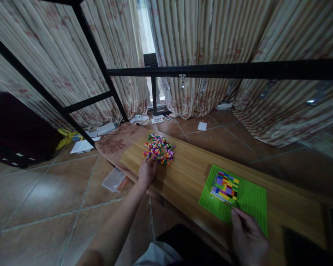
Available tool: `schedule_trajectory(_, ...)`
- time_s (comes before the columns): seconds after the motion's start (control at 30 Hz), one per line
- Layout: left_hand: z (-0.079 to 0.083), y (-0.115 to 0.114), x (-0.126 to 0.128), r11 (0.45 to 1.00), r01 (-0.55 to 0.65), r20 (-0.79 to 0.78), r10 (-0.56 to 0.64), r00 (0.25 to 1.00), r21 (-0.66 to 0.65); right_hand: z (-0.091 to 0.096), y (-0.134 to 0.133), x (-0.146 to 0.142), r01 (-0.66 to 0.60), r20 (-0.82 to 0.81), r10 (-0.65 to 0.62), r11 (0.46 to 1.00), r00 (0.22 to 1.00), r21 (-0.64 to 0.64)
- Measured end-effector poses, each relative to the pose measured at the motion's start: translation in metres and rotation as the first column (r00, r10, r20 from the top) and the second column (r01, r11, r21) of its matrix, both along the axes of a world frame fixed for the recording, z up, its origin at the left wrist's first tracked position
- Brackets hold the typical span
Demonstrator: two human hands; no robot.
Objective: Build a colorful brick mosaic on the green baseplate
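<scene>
**Left hand at the bricks, right hand at the plate**

A board point(188, 173) runs slantwise across the frame, its long axis going from the upper middle down to the lower right. The two hands are at opposite ends of it.

The left hand point(147, 171) sits just left of centre, with the arm stretched up from the bottom edge. Its knuckles face the camera and its fingers curl into the near edge of the bricks point(159, 148), a loose many-coloured heap lying directly above the hand in the frame. The fingertips are hidden in the heap, so I cannot tell whether they pinch a piece or only touch the pile.

The right hand point(248, 236) is at the lower right and rests on the near edge of the plate point(251, 201), a green studded square lying flat on the board. Its thumb tip points up toward a patch point(225, 187) of fitted rows in yellow, blue, red and purple on the plate's upper-left part. The thumb is near the patch but apart from it. The fingers are loosely bent, and I cannot tell whether they hold anything.

The heap and the plate are well apart. The heap lies up and left of the plate along the board. The left hand is clearly nearer the heap and the right hand is nearer the plate.

A clear packet point(114, 180) lies on the tiles left of the board. Curtains point(211, 44) fill the top of the frame.
</scene>
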State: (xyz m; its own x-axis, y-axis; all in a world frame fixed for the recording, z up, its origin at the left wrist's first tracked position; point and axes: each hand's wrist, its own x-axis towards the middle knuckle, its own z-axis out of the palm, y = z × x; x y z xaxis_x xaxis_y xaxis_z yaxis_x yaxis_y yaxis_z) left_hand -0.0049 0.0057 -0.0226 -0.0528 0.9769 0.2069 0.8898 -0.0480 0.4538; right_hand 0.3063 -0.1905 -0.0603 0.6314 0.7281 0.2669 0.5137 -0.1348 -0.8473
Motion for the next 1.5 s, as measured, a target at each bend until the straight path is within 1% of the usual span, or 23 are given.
schedule_trajectory(0.13,-0.001,0.007,0.006,0.998,0.058,-0.067,-0.059,0.996,-0.014,0.002,0.001,-0.002,-0.002,0.015,0.001,1.0,1.0,0.02)
schedule_trajectory(0.3,0.002,0.006,0.008,0.999,0.046,-0.103,-0.045,0.994,0.011,0.004,0.003,-0.004,-0.019,0.023,0.018,0.998,1.0,0.053)
schedule_trajectory(0.37,0.005,0.001,0.011,1.0,0.023,-0.07,-0.023,0.997,-0.004,0.005,0.004,-0.005,-0.018,0.02,0.017,0.998,1.0,0.066)
schedule_trajectory(0.43,0.009,-0.01,0.019,0.999,0.009,0.014,-0.009,1.0,-0.036,0.007,0.005,-0.007,-0.023,0.015,0.022,0.996,1.0,0.085)
schedule_trajectory(0.47,0.011,-0.017,0.025,0.998,0.026,0.073,-0.021,0.997,-0.057,0.008,0.005,-0.007,-0.028,0.012,0.027,0.995,1.0,0.096)
schedule_trajectory(0.53,0.015,-0.034,0.044,0.989,0.128,0.22,-0.107,0.97,-0.081,0.01,0.006,-0.009,-0.044,0.008,0.043,0.992,0.999,0.117)
schedule_trajectory(0.57,0.018,-0.043,0.055,0.972,0.221,0.303,-0.187,0.934,-0.079,0.012,0.006,-0.01,-0.05,0.008,0.05,0.991,0.999,0.126)
schedule_trajectory(0.6,0.021,-0.052,0.068,0.951,0.304,0.385,-0.26,0.885,-0.056,0.013,0.007,-0.011,-0.053,0.008,0.052,0.99,0.999,0.133)
schedule_trajectory(0.67,0.028,-0.068,0.097,0.89,0.457,0.503,-0.393,0.77,-0.005,0.016,0.007,-0.012,-0.054,0.008,0.053,0.988,0.999,0.142)
schedule_trajectory(0.77,0.041,-0.086,0.137,0.799,0.601,0.531,-0.514,0.673,0.011,0.019,0.007,-0.013,-0.057,-0.004,0.058,0.986,0.998,0.157)
schedule_trajectory(0.83,0.047,-0.094,0.157,0.753,0.658,0.524,-0.564,0.639,0.008,0.02,0.008,-0.013,-0.063,-0.015,0.067,0.985,0.998,0.162)
schedule_trajectory(0.9,0.05,-0.098,0.172,0.728,0.685,0.515,-0.59,0.621,0.008,0.019,0.008,-0.013,-0.067,-0.026,0.072,0.984,0.997,0.167)
schedule_trajectory(1.0,0.049,-0.102,0.184,0.723,0.691,0.53,-0.585,0.614,-0.003,0.017,0.008,-0.012,-0.061,-0.034,0.069,0.98,0.997,0.19)
schedule_trajectory(1.07,0.046,-0.104,0.188,0.733,0.68,0.583,-0.546,0.602,-0.016,0.017,0.008,-0.012,-0.053,-0.032,0.061,0.977,0.998,0.205)
schedule_trajectory(1.13,0.042,-0.105,0.19,0.733,0.679,0.665,-0.492,0.563,-0.032,0.02,0.007,-0.012,-0.063,-0.022,0.069,0.975,0.997,0.215)
schedule_trajectory(1.17,0.041,-0.106,0.19,0.727,0.685,0.703,-0.466,0.537,-0.041,0.023,0.006,-0.013,-0.078,-0.014,0.084,0.971,0.996,0.225)
schedule_trajectory(1.23,0.039,-0.107,0.188,0.698,0.713,0.755,-0.433,0.493,-0.065,0.03,0.006,-0.013,-0.142,0.003,0.146,0.96,0.989,0.243)
schedule_trajectory(1.33,0.04,-0.108,0.185,0.649,0.755,0.783,-0.418,0.46,-0.097,0.042,0.006,-0.013,-0.254,0.015,0.257,0.939,0.966,0.232)
schedule_trajectory(1.4,0.042,-0.108,0.184,0.646,0.755,0.796,-0.4,0.455,-0.108,0.047,0.008,-0.012,-0.293,0.007,0.298,0.934,0.955,0.205)
schedule_trajectory(1.5,0.045,-0.107,0.184,0.657,0.743,0.803,-0.37,0.467,-0.129,0.049,0.011,-0.01,-0.299,-0.007,0.305,0.938,0.952,0.177)
